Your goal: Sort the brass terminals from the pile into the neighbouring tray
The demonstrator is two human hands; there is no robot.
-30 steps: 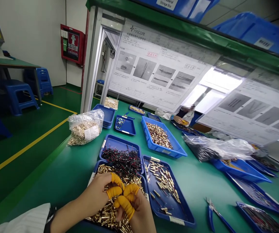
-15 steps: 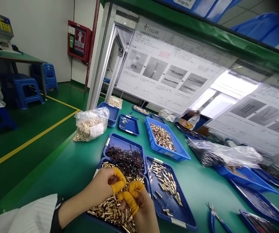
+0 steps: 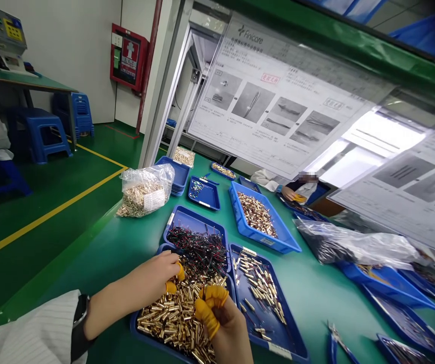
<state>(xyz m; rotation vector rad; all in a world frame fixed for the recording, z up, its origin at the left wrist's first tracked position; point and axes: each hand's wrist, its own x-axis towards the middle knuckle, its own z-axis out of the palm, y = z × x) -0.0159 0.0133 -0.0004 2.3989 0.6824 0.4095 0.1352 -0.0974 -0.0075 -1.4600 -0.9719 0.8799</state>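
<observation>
My left hand (image 3: pixel 155 277), with orange finger cots, reaches into the heap of small brass tubes (image 3: pixel 172 318) in the near blue tray (image 3: pixel 141 331); its fingertips are curled down among them, near the red and black wires (image 3: pixel 198 247). My right hand (image 3: pixel 221 323), orange cots on thumb and fingers, is pinched together just above the same heap. Whatever it pinches is too small to make out. A second blue tray (image 3: pixel 274 333) to the right holds finished brass pieces with wires.
A plastic bag of brass parts (image 3: pixel 143 191) lies at the table's left edge. Further blue trays (image 3: pixel 264 217) and a clear bag (image 3: pixel 357 245) crowd the back and right. Blue-handled pliers (image 3: pixel 333 341) lie near right. A co-worker's hand (image 3: pixel 289 193) works behind the hanging instruction sheets (image 3: pixel 278 106).
My hands were pinched together over the heap; now the left hand has moved away leftwards and down into the brass tubes. The view has shifted slightly.
</observation>
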